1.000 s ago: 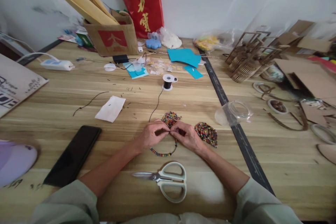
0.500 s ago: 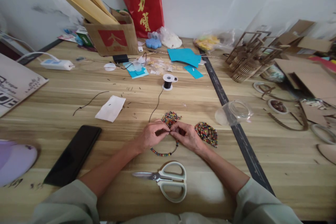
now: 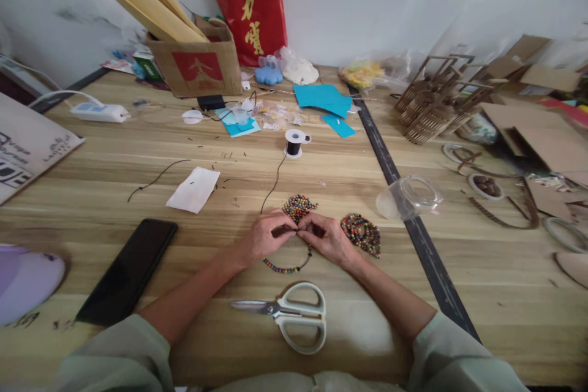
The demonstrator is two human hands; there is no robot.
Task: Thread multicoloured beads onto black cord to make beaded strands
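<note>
My left hand (image 3: 271, 236) and my right hand (image 3: 326, 236) meet fingertip to fingertip, both pinching a dark cord (image 3: 276, 182) that leads to a small spool (image 3: 294, 144) with white ends. Below the fingers hangs a loop of the cord strung with colourful beads (image 3: 281, 269), resting on the table. Exactly how the cord runs between the fingertips is hidden. Loose multicoloured beads (image 3: 299, 205) are heaped just beyond my hands. A coiled bead strand (image 3: 362, 234) lies beside my right wrist. Scissors with pale handles (image 3: 301, 318) lie between my forearms.
To the left are a black phone (image 3: 128, 271) and a white paper piece (image 3: 193, 190). A clear plastic jar (image 3: 408, 197) lies at the right. Farther back stand a cardboard box (image 3: 195, 67), blue paper (image 3: 323, 100) and small woven baskets (image 3: 429, 110).
</note>
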